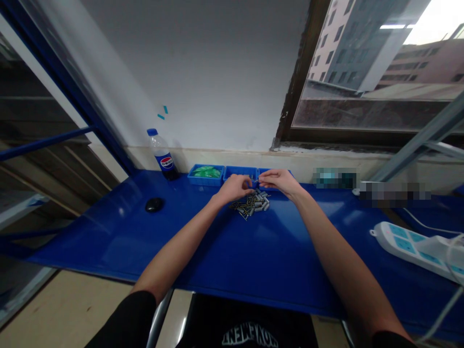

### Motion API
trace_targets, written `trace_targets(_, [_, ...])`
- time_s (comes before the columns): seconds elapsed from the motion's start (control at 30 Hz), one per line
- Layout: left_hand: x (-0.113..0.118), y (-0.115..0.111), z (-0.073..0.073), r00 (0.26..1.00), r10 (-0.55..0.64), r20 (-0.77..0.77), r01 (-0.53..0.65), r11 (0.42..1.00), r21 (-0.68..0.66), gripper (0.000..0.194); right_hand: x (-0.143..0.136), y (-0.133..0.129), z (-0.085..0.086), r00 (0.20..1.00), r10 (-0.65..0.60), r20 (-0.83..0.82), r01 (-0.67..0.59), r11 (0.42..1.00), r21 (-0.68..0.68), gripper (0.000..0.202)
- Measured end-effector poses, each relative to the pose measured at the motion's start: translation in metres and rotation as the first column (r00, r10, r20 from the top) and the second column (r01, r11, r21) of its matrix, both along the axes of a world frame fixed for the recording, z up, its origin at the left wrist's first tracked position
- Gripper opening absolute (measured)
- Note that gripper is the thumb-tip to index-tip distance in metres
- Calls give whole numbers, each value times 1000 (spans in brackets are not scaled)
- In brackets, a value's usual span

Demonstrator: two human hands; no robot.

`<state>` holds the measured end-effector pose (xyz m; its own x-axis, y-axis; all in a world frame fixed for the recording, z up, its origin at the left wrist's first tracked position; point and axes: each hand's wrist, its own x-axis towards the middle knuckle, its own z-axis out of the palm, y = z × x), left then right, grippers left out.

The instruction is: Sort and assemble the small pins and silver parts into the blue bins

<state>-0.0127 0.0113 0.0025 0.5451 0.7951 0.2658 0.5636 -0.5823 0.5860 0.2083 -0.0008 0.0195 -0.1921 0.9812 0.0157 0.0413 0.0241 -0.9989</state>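
Note:
A loose pile of small grey cylindrical components with thin wire leads (258, 203), looking like capacitors, lies on the blue table (232, 251). My left hand (235, 187) hovers over the pile's left rear edge, its fingers curved, with a gap between thumb and index finger. Just right of it, my right hand (279, 181) is closed in a pinch; a tiny thin thing shows at its fingertips, too small to name. Behind the hands are a middle blue bin (232, 170) with small items in it and a right blue bin (266, 170), whose inside is mostly hidden.
A left blue bin (192, 180) holds green packets (206, 171). Further left stand a cola bottle (165, 157) and a black computer mouse (154, 205). A white power strip (406, 241) with cables lies at the right. The wall and window border the table's back.

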Motion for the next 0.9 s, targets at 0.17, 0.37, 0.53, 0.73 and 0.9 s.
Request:
trace_targets(0.17, [1, -3, -5, 966, -121, -230, 125, 992, 3, 14, 12, 8, 2, 953, -288, 96, 277, 954, 113, 8])
trace_targets(0.37, [5, -6, -9, 955, -71, -287, 89, 995, 52, 19, 17, 6, 5, 947, -285, 152, 274, 958, 90, 11])
trace_targets(0.53, [7, -5, -10, 962, -52, -270, 69, 996, 56, 22, 12, 3, 5, 957, -229, 178, 215, 972, 92, 7])
trace_targets(0.73, [3, 1, -8, 984, -64, -164, 65, 998, -1, 20, 9, 4, 1, 963, -191, 189, 172, 978, 115, 7])
trace_targets(0.9, [-2, 8, -2, 996, -72, 51, 72, 997, -9, 17, 7, 4, -4, 962, -98, 253, 79, 993, 85, 11])
